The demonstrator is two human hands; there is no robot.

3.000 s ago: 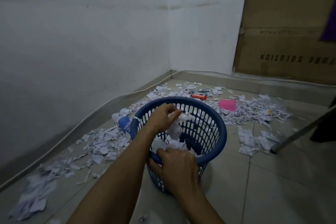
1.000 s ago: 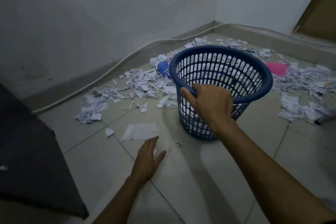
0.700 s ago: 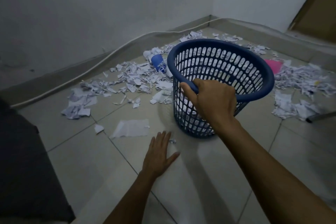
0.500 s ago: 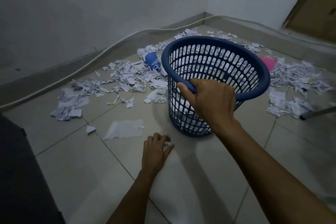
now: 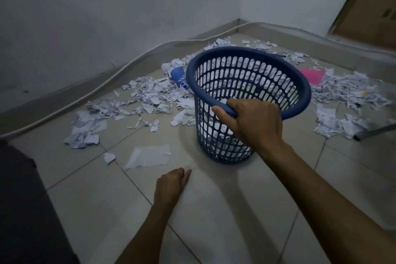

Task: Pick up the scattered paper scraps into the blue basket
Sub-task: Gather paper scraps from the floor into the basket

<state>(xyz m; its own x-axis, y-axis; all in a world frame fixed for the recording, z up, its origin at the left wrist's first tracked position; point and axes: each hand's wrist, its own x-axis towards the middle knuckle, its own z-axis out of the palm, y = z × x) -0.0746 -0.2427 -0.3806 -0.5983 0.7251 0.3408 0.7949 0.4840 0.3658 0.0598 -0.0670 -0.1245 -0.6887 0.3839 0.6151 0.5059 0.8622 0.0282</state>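
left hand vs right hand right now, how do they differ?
The right hand grips the blue basket's near rim, thumb outside, raised off the tile floor. The left hand is down at the floor, fingers curled under, clear of the basket; whether it holds a scrap is hidden. Both are bare and seen from the back.

The basket (image 5: 246, 75) was perforated blue plastic; the scraps (image 5: 150, 94) torn white paper; the floor (image 5: 214, 210) smooth, faintly glossy tile.

Tiled floor (image 5: 225, 210), grey, grout lines visible. Lying on it: paper scraps (image 5: 150, 96) strewn along the wall, blue basket (image 5: 246, 83) upright, one larger white sheet (image 5: 147, 156), pink sheet (image 5: 311, 75).
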